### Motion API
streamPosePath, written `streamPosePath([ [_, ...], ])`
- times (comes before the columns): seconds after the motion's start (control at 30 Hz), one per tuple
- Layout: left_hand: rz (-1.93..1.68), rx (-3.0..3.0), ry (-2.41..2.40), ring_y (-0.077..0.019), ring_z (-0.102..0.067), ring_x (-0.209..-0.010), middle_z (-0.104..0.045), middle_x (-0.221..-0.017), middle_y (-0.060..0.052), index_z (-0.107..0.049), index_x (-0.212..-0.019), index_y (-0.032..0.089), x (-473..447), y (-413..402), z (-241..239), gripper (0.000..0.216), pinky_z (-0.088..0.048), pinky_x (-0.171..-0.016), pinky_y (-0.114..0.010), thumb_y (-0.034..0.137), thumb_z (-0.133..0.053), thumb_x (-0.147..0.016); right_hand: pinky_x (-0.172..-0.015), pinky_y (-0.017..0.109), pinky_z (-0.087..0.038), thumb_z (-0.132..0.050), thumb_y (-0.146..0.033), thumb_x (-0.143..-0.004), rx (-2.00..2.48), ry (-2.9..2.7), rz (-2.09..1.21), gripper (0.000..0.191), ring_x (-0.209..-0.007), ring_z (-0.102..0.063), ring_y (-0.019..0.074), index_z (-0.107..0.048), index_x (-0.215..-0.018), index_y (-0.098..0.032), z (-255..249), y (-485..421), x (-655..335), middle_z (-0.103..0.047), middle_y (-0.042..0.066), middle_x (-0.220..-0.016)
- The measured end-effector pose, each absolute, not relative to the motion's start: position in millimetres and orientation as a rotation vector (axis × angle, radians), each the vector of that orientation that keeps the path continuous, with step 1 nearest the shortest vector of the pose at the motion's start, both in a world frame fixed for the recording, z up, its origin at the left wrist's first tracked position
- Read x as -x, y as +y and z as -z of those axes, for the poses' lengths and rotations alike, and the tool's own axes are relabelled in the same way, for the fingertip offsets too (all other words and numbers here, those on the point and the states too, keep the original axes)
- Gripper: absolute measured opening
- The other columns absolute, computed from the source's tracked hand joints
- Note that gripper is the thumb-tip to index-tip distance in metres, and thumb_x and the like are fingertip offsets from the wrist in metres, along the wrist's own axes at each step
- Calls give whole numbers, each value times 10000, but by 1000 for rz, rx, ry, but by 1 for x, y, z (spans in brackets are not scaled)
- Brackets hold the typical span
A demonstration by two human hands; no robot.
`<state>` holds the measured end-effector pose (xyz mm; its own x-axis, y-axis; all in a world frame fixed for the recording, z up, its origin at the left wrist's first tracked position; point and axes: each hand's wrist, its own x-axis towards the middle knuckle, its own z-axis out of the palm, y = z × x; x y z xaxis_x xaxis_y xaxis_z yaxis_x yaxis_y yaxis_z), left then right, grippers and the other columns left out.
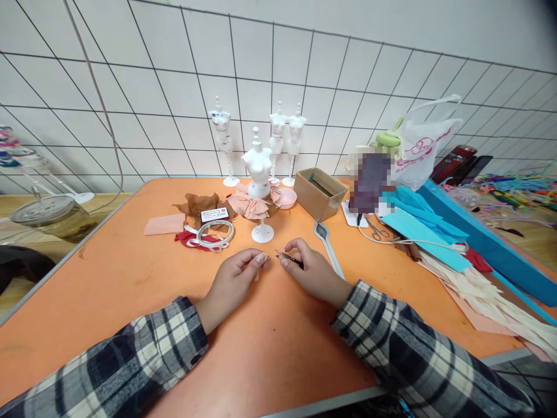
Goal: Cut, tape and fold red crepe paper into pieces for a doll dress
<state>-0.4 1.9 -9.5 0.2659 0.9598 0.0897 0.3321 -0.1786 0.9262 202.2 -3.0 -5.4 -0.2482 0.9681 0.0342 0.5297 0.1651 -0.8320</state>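
Note:
My left hand [230, 284] is closed in a pinch on a small pale pink piece [266, 259], thin like crepe paper or cloth; most of it is hidden by the fingers. Close beside it, my right hand [319, 276] grips a slim dark tool [295, 260] whose narrow tip points toward my left fingertips; its exact kind is too small to tell. Just beyond both hands stands a white miniature dress form [257, 164] on a round base, upright, with a ruffled pink skirt piece [249, 203] around its stand. Neither hand touches it.
Left of the form lie a tape roll [200, 237], a small labelled box [214, 215] and brown crumpled material [195, 204]. Rightward are a cardboard box [319, 197], a grey-white long-handled tool [329, 247], scissors [379, 233] and blue sheets [429, 235]. Several more dress forms [221, 125] stand behind.

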Motion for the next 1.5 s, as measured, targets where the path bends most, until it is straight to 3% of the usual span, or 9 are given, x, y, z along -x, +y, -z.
streamPosePath([
  [0.23,-955,-1490,1154,-122,-483,-620,-606,-766,-8,-640,-1025,143,3,7,7,385,-404,-650,-254,474,-482,-905,-758,303,-392,-643,-276,-841,1405,-2404,-440,110,-894,-569,202,-626,-922,-205,12,17,-229,-662,43,-913],
  [0.4,-975,-1460,1147,-98,-454,-558,-574,-736,15,-599,-926,157,2,8,7,308,-382,-575,-231,448,-502,-893,-930,374,-383,-677,-249,-807,1200,-2435,-383,435,-1091,-522,249,-585,-1231,-207,10,15,-227,-620,90,-1160],
  [0.53,-993,-1471,1155,-101,-474,-572,-559,-726,23,-583,-882,166,2,7,5,270,-398,-583,-226,425,-508,-891,-843,345,-413,-577,-178,-882,1122,-2539,-423,211,-944,-570,214,-692,-1053,-222,10,12,-217,-662,72,-962],
  [0.67,-1003,-1580,1183,-110,-496,-581,-572,-761,7,-627,-872,163,3,8,6,279,-420,-616,-251,427,-535,-873,-802,319,-434,-545,-175,-905,1163,-2389,-568,161,-881,-611,191,-703,-909,-202,20,14,-210,-693,62,-908],
  [0.8,-965,-1552,1172,-131,-557,-607,-625,-754,-9,-661,-935,156,4,9,11,314,-447,-660,-275,446,-573,-856,-727,283,-463,-517,-219,-916,1291,-1931,-580,158,-793,-630,167,-674,-928,-204,20,23,-215,-704,40,-887],
  [0.93,-914,-1451,1049,-150,-599,-626,-645,-664,-9,-649,-979,141,4,10,15,347,-475,-670,-280,459,-572,-864,-755,311,-471,-534,-288,-913,1247,-1700,-132,191,-837,-619,198,-701,-910,-195,1,51,-238,-703,70,-919],
  [1.13,-955,-1519,1027,-176,-639,-820,-694,-864,-54,-669,-963,159,6,14,15,281,-496,-811,-307,407,-613,-844,-942,427,-410,-477,-280,-935,1349,-1570,294,281,-985,-588,250,-714,-1061,-197,-19,103,-275,-726,92,-1060],
  [1.33,-934,-1555,905,-200,-641,-940,-710,-973,-69,-677,-968,179,13,12,11,221,-484,-878,-315,351,-588,-862,-977,474,-371,-436,-237,-924,1413,-1607,329,337,-1128,-507,277,-661,-1174,-204,-6,100,-275,-625,109,-1269],
  [1.5,-936,-1548,977,-216,-672,-907,-732,-924,-77,-682,-906,167,12,14,13,265,-504,-869,-339,415,-611,-843,-862,379,-436,-459,-236,-921,1174,-2114,-3,255,-911,-579,227,-650,-1085,-197,1,51,-248,-669,95,-962],
])
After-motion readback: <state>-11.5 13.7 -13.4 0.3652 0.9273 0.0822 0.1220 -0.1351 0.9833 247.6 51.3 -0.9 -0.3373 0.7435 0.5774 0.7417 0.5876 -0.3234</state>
